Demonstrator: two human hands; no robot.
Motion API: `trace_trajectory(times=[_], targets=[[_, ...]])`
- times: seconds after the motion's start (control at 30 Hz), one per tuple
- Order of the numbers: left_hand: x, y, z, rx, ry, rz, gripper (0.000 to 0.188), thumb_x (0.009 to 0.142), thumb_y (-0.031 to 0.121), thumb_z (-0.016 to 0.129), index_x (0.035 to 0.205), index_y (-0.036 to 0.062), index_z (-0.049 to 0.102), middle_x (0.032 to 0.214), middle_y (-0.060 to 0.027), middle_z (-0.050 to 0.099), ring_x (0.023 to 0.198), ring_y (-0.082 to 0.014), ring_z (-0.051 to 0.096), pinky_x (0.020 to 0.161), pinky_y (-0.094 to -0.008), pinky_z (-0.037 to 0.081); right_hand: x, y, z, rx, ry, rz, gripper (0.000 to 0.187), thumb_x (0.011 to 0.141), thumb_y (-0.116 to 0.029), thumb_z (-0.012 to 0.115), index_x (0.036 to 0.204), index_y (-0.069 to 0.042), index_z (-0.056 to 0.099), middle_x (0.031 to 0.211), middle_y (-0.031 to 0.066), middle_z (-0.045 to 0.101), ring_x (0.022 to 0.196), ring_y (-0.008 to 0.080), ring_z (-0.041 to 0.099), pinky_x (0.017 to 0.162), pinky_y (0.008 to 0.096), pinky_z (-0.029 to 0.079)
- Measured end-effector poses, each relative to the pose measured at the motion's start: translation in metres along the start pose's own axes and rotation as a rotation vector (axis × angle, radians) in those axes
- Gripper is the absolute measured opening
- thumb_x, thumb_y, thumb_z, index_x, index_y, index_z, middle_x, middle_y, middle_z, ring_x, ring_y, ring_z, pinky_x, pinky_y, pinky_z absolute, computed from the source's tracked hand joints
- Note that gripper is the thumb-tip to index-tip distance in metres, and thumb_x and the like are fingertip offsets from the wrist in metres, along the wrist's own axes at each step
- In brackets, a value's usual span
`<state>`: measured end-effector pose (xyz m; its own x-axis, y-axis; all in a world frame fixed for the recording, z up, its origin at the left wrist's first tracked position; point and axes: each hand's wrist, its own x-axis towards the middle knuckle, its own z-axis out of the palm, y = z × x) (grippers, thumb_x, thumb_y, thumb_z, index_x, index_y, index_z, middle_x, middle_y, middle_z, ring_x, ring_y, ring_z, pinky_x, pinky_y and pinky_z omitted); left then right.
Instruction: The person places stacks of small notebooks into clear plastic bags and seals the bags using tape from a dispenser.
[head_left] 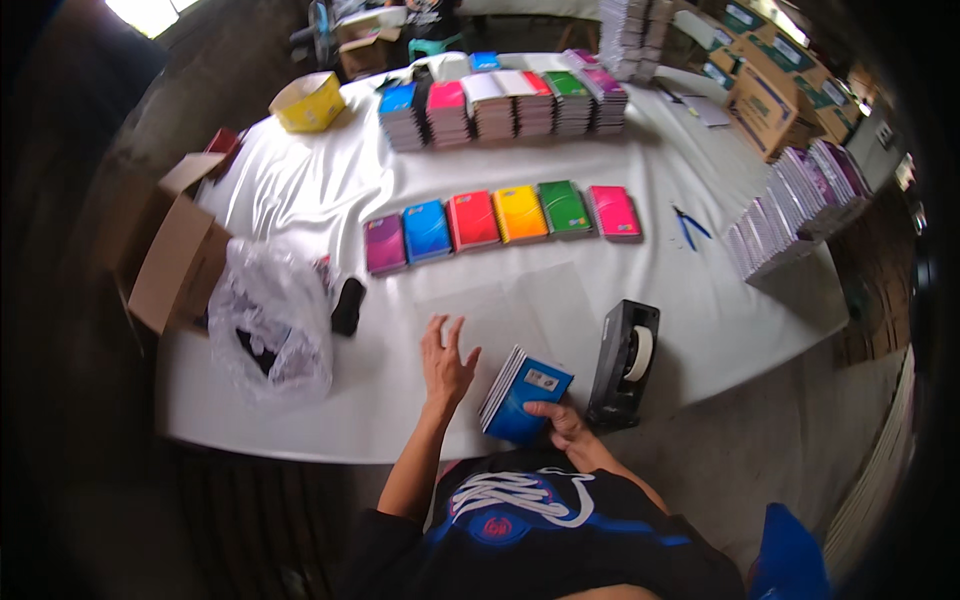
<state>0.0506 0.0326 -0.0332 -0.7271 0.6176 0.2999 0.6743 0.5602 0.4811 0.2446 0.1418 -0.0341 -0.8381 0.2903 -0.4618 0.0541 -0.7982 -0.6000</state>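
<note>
My right hand point(566, 422) grips a small stack of notebooks point(524, 398) at the table's near edge, thumb across the blue top cover. To its left, my left hand point(447, 362) is open, fingers spread, over a clear plastic sheet or sleeve point(475, 315) lying flat on the white cloth. A second clear sheet point(555, 300) lies beside it. Just right of the held notebooks stands a black tape dispenser point(622, 365) with a pale roll. Beyond the sheets runs a row of notebooks: purple point(385, 244), blue point(427, 230), red point(473, 219), yellow point(521, 213), green point(565, 208) and pink point(614, 212).
Tall notebook stacks point(448, 115) line the far side, with more piled at right point(795, 210). Blue-handled pliers point(690, 228) lie nearby. At left are a plastic bag point(270, 320), a black object point(347, 306), an open carton point(180, 265) and a yellow box point(307, 103).
</note>
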Motion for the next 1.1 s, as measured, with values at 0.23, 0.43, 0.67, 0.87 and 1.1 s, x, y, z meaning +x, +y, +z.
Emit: trace_trajectory(times=[0.23, 0.43, 0.67, 0.87, 1.1], targets=[[-0.079, -0.031, -0.008, 0.148, 0.195, -0.400, 0.057, 0.069, 0.032, 0.076, 0.115, 0.0061, 0.055, 0.130, -0.0226, 0.040, 0.121, -0.0395, 0.037, 0.097, -0.0447, 0.034, 0.001, 0.012, -0.012, 0.131, 0.008, 0.012, 0.058, 0.064, -0.007, 0.079, 0.116, -0.011, 0.053, 0.108, 0.0037, 0.058, 0.104, 0.0206, 0.054, 0.092, 0.0378, 0.045], [-0.055, -0.002, 0.001, -0.086, 0.252, -0.356, 0.033, 0.070, 0.019, 0.075, 0.094, 0.0037, 0.058, 0.109, -0.0176, 0.049, 0.099, -0.0344, 0.051, 0.084, -0.0403, 0.043, 0.008, 0.014, -0.024, 0.142, -0.100, -0.042, 0.064, 0.063, -0.010, 0.078, 0.120, -0.010, 0.049, 0.113, 0.0072, 0.057, 0.108, 0.0240, 0.054, 0.095, 0.0408, 0.045], [-0.041, 0.016, 0.007, -0.078, 0.046, -0.248, 0.061, 0.065, 0.029, 0.078, 0.110, 0.0012, 0.049, 0.102, -0.0156, 0.050, 0.093, -0.0339, 0.053, 0.077, -0.0407, 0.045, 0.007, 0.043, -0.053, 0.308, -0.047, -0.011, 0.064, 0.066, -0.015, 0.074, 0.122, -0.008, 0.046, 0.114, 0.0085, 0.057, 0.107, 0.0268, 0.056, 0.094, 0.0423, 0.046], [-0.015, -0.043, -0.002, -0.608, -0.142, -0.468, 0.036, 0.074, 0.018, 0.073, 0.101, 0.0075, 0.050, 0.088, -0.0133, 0.064, 0.070, -0.0234, 0.065, 0.060, -0.0357, 0.049, 0.020, 0.051, -0.035, 0.361, -0.052, -0.263, 0.063, 0.068, -0.019, 0.076, 0.122, -0.007, 0.046, 0.113, 0.0083, 0.057, 0.106, 0.0255, 0.056, 0.095, 0.0415, 0.044], [0.016, -0.067, -0.051, -0.914, -0.414, -0.579, 0.092, 0.065, 0.008, 0.082, 0.131, 0.0075, 0.019, 0.090, -0.0171, 0.059, 0.066, -0.0176, 0.058, 0.059, -0.0284, 0.051, 0.018, 0.048, -0.015, 0.338, -0.055, -0.316, 0.064, 0.068, -0.021, 0.078, 0.123, -0.007, 0.047, 0.115, 0.0074, 0.057, 0.109, 0.0253, 0.055, 0.098, 0.0419, 0.043]])
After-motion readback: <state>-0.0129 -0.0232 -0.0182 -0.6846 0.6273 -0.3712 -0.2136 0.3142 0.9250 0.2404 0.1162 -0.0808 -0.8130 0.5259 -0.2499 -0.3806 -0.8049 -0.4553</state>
